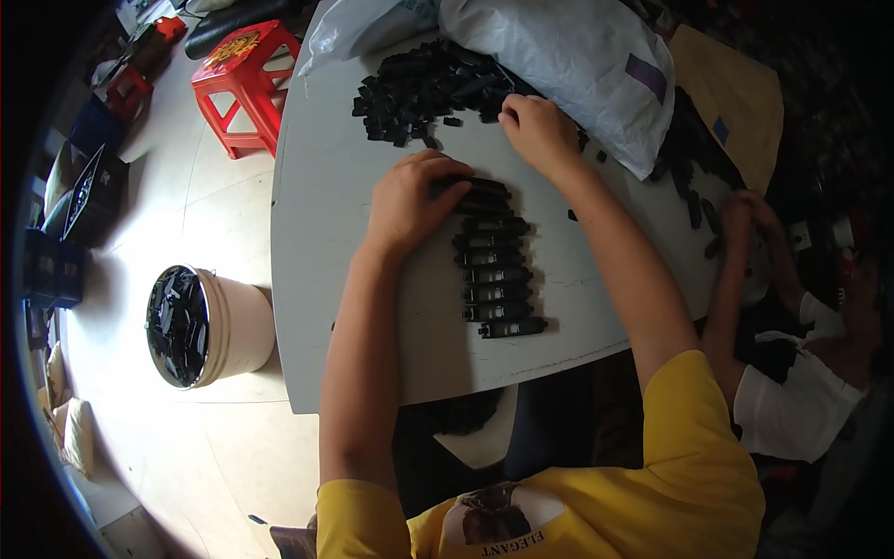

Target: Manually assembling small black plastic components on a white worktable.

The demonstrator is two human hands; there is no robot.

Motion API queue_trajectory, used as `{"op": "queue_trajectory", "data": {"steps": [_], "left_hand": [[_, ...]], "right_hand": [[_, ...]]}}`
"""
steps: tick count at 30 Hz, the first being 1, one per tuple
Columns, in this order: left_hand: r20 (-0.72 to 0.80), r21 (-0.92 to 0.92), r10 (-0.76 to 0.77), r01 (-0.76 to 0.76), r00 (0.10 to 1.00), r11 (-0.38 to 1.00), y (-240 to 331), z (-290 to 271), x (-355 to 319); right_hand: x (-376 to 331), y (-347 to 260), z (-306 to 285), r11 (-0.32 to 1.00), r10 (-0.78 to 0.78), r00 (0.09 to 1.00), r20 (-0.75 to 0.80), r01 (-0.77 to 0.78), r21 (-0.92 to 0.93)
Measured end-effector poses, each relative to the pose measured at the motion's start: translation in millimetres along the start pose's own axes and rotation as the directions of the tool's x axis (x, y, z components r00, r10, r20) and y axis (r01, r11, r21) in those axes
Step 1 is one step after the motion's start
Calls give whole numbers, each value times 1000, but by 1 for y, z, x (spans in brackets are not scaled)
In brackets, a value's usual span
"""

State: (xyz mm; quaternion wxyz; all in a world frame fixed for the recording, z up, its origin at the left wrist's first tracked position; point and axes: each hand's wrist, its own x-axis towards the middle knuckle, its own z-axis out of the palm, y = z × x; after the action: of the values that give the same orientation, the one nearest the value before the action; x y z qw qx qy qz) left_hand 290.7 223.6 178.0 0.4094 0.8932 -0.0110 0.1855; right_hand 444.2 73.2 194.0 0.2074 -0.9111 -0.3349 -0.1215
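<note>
A row of long black plastic parts (495, 276) lies side by side on the white table, running from the near edge toward the pile. At its far end my left hand (410, 200) is closed, thumb and fingers around the left end of a black plastic part (486, 186). My right hand (542, 132) is at the right side of a heap of small black pieces (410, 93). Its fingers are curled together, and whatever they may hold is hidden.
White plastic bags (577, 65) lie behind the heap. More long black parts (684, 177) are at the table's right, beside another person's hands (745, 212). On the floor at left stand a white bucket (237, 326) of black pieces and a red stool (244, 88).
</note>
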Motion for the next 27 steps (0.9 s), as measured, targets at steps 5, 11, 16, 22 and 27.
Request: {"op": "queue_trajectory", "data": {"steps": [5,11,16,22,27], "left_hand": [[-47,18,45,-44,998,999,-1,0,0],[19,17,44,-45,999,999,0,-1,1],[16,42,82,-83,996,996,-2,-1,-1],[16,27,78,-79,997,997,-4,1,1],[55,-10,-7,7,998,1000,-1,-2,-1]], "right_hand": [[-13,7,-2,943,-19,1000,-22,10,-333],[-15,32,-4,997,63,990,-124,-67,-31],[-18,28,-1,995,-71,987,-141,59,-81],[-30,8,-28,935,-127,989,77,94,342],[-38,-17,-48,875,-203,946,253,59,481]]}}
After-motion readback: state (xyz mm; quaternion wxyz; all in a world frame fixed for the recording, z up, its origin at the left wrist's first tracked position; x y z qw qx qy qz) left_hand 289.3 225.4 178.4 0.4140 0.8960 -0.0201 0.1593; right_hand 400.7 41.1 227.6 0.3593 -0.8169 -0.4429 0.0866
